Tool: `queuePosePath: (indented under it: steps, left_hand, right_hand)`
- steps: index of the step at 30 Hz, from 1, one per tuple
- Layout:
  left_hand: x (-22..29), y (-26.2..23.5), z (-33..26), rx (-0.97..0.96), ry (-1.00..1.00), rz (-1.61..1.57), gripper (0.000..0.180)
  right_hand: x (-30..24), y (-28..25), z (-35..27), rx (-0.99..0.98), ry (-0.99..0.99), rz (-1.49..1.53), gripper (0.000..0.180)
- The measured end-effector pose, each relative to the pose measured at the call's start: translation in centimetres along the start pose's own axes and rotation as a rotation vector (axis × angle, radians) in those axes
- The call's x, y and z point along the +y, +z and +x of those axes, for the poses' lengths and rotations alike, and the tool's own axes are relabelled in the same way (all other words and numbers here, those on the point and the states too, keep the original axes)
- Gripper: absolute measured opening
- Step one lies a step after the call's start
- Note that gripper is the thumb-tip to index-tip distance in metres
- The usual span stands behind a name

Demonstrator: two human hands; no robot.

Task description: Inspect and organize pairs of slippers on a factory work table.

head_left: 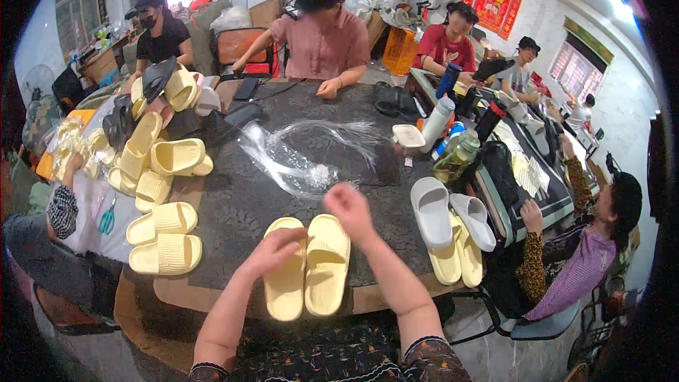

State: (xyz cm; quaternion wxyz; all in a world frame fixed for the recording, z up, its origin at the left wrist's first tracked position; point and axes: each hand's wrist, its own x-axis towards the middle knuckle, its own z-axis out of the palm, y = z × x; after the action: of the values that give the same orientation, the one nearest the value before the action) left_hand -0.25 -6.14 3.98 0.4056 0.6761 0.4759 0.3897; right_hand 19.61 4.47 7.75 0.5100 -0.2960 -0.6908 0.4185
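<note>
A pair of pale yellow slippers lies before me at the table's near edge, a left slipper (283, 297) and a right slipper (327, 290) side by side with their toes pointing away. My left hand (272, 253) rests over the left one's strap, its fingers brought together near the gap between the two straps. Any small thing pinched there is hidden. Raised just beyond the right slipper's strap is my right hand (348, 209), fingers curled together and slightly blurred. Beyond it lies a bundle of thin clear plastic strands (325, 134), beside a crumpled clear plastic bag (283, 166).
Several yellow slippers (177, 155) are heaped on the left, near teal scissors (107, 219). Grey slippers (433, 216) sit on yellow ones at right. Bottles (438, 122) and a small white dish (408, 136) stand behind. Co-workers sit around the dark-covered table (233, 240).
</note>
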Motion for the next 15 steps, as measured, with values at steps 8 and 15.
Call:
queuePosePath:
  steps: [8,15]
  left_hand:
    - [-1.4,0.3,2.7,0.513,-0.092,-0.738,0.029]
    - [-3.4,1.0,2.1,0.823,0.002,-1.186,0.024]
  right_hand:
    - [-1.0,2.2,-7.5,-0.246,-0.091,-0.288,0.013]
    - [2.8,-1.1,-8.8,0.17,0.191,-0.13,0.008]
